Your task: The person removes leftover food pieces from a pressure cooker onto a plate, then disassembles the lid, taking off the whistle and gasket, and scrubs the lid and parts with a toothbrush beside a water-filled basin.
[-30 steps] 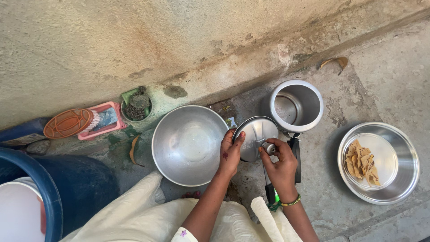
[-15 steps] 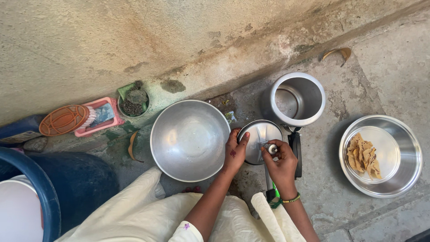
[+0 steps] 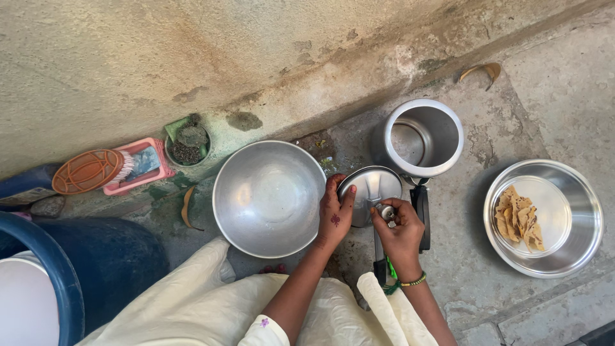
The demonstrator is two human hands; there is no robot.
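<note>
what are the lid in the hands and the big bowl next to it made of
The pressure cooker lid looks like bare metal, probably aluminium: dull silver-grey with soft highlights, and a small metal knob pinched by the right hand. The left hand grips its rim. The big bowl also looks like metal, matte grey with a hazy sheen.

The lid is dull grey metal; the big bowl beside it is brushed metal with a soft sheen. The pot is metal too — satiny. The dish is shinier steel. The floor is rough, stained concrete — matt.
</note>
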